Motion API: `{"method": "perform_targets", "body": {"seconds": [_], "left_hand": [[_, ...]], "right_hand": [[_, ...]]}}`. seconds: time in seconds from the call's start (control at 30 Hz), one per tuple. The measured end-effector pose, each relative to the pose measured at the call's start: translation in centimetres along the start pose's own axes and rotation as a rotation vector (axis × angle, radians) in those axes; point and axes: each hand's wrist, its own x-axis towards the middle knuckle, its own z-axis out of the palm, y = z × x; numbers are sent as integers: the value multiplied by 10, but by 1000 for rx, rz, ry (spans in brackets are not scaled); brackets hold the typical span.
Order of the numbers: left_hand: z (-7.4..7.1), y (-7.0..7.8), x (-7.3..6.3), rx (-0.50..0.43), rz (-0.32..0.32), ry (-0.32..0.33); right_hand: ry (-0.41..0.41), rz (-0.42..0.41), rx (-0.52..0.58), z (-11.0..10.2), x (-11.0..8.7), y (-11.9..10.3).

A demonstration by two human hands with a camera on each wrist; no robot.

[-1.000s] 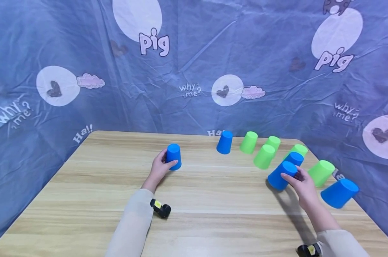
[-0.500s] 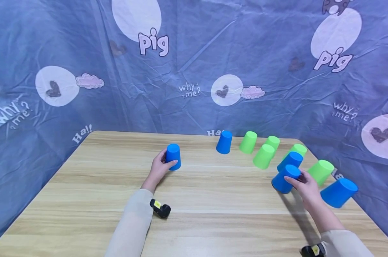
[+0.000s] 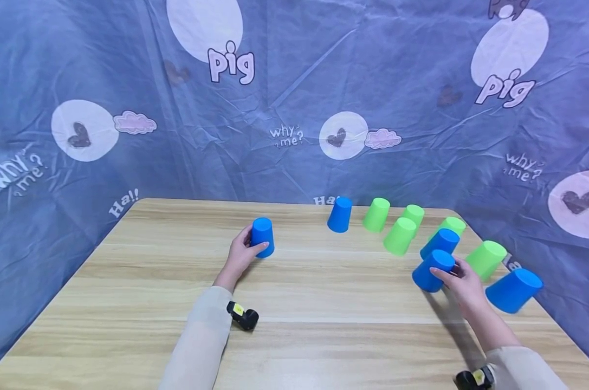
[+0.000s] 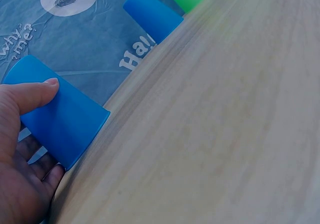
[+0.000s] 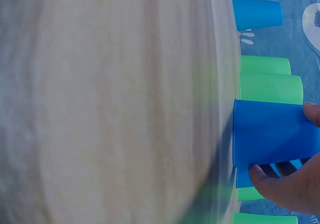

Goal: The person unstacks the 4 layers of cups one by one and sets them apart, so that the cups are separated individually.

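Observation:
My left hand [image 3: 240, 253] grips an upside-down blue cup [image 3: 262, 237] on the left part of the table, thumb across its near side. In the left wrist view that blue cup [image 4: 62, 115] has its wide rim down at the wood. On the right, my right hand [image 3: 466, 284] holds another upside-down blue cup [image 3: 433, 271] between thumb and fingers. Seen from the right wrist, this blue cup [image 5: 272, 134] has its rim at the tabletop and partly covers the cups behind. Just behind it stands a further blue cup [image 3: 439, 243].
Several upside-down green cups stand at the right, among them one green cup [image 3: 399, 236] and another green cup [image 3: 486, 260]. A blue cup [image 3: 340, 215] stands near the back edge, a second blue cup [image 3: 514, 291] by the right edge. Patterned blue cloth [image 3: 294, 97] surrounds the wooden table [image 3: 323, 303].
My right hand and its blue cup have shifted slightly right and nearer to me, then stayed still over the last half second. The left hand keeps its place on its cup.

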Motion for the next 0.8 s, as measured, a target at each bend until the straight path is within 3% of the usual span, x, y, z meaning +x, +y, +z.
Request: {"method": "perform_targets", "body": {"seconds": [0.3,0.63,0.8], "left_hand": [[-1,-3,2,-5,2,-6],[-1,-1,0,7,-15,-5],[-1,-2,2,3,-15,-2]], "right_hand": [[-6,52,-14,5,-23,-30],[2,31,23,1,-12,-12],[14,63,72,4,-17,-20]]}}
